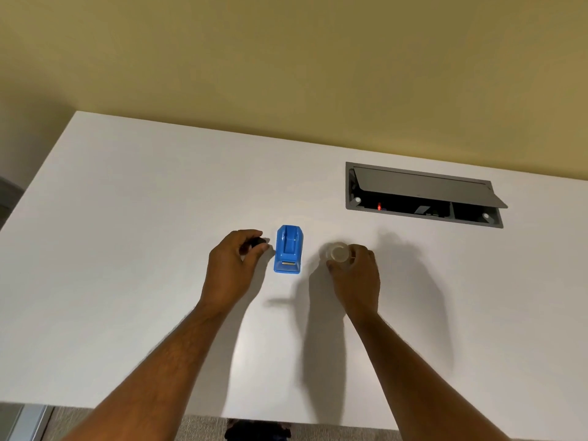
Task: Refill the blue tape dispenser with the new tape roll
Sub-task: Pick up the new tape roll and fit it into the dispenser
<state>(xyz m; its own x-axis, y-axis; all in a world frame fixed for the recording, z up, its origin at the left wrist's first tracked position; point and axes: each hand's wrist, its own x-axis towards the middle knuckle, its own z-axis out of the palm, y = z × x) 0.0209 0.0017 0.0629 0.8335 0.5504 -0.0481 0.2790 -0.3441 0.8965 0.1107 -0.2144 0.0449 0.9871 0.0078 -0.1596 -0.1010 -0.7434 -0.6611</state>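
Observation:
The blue tape dispenser (288, 249) stands on the white table (127, 218), its roll slot showing no tape and its cutter end toward me. Just left of it, my left hand (232, 268) pinches a small black spool core (257, 242) between thumb and fingers. To the dispenser's right, my right hand (354, 275) holds a clear tape roll (338, 252) at its fingertips, close to the table surface.
A grey cable hatch (423, 195) with its lid propped open is set into the table at the back right. A yellow wall (286, 58) runs behind the table. The table's near edge lies just below my forearms.

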